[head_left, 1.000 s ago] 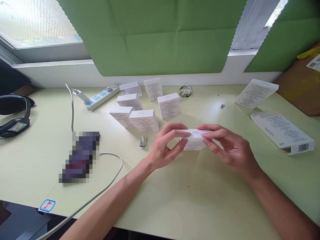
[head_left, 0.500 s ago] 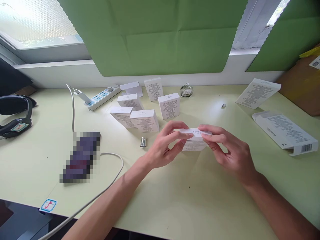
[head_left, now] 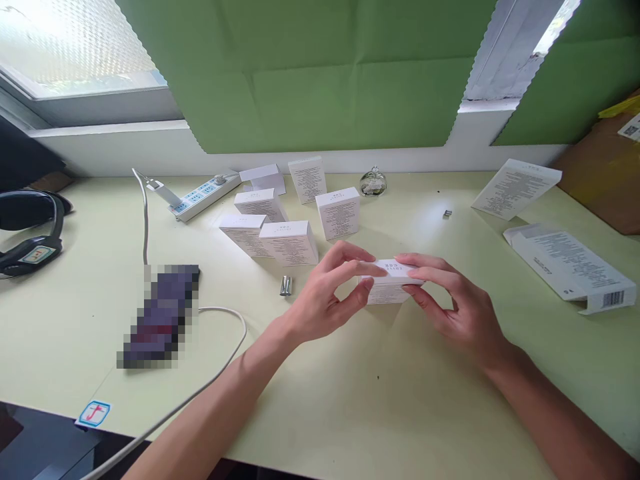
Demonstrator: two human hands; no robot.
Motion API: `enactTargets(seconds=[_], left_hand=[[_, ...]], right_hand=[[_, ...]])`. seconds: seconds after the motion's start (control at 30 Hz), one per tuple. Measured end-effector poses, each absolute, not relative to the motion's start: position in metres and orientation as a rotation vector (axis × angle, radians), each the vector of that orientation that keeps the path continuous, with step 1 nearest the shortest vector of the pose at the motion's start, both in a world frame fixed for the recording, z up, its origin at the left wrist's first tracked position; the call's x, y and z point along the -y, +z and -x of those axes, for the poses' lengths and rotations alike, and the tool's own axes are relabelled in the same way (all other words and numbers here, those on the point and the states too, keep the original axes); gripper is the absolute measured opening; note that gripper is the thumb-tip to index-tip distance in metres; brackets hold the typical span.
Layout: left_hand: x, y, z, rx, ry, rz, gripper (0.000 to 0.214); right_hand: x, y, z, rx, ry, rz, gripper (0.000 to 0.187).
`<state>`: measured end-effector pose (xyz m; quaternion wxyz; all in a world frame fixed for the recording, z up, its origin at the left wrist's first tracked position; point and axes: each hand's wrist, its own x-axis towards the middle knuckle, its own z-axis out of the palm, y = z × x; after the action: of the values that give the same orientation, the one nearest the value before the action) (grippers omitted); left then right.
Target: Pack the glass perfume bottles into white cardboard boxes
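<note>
A small white carton point(head_left: 388, 293) with printed text stands upright on the table in front of me. My left hand point(head_left: 327, 293) grips its left side, index finger across the top and thumb at the near left edge. At the right end, my right hand point(head_left: 460, 303) has its fingers on the top and its thumb against the near right corner. The carton's top panel lies nearly flat; its far side and contents are hidden. Left of my left hand stands a short silver cylinder point(head_left: 285, 286), apparently a bottle cap or collar.
Several similar white cartons point(head_left: 290, 244) stand behind on the left. A round glass bottle point(head_left: 373, 182) and a tiny metal piece point(head_left: 447, 214) are farther back. An open carton point(head_left: 570, 267) lies right; a pixelated dark object point(head_left: 163, 317), cable point(head_left: 223, 373) and power strip point(head_left: 205, 195) are left.
The carton's top panel has gone from slightly raised to nearly flat on the carton. My fingers have shifted a little toward its edges and corners.
</note>
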<state>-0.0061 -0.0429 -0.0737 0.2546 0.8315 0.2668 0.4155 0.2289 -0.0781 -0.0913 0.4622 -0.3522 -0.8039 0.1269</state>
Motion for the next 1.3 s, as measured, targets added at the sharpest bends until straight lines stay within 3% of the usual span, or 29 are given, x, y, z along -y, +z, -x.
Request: enactTargets(seconds=[0.5, 0.7, 0.87, 1.3], left_hand=[[0.042, -0.015, 0.009, -0.851, 0.526, -2.458, 0.033], [0.030, 0.004, 0.004, -0.803, 0.288, -2.560, 0.039], [0.030, 0.020, -0.002, -0.866, 0.065, -2.586, 0.041], [0.031, 0.023, -0.008, -0.860, 0.012, -2.633, 0.038]], right_hand=[[0.080, -0.090, -0.229, 2.021, 0.279, 0.849, 0.046], [0.082, -0.089, -0.230, 1.972, 0.390, 0.942, 0.032], [0.083, -0.092, -0.231, 2.042, 0.247, 0.888, 0.033], [0.089, -0.084, -0.223, 2.017, 0.118, 0.940, 0.028]])
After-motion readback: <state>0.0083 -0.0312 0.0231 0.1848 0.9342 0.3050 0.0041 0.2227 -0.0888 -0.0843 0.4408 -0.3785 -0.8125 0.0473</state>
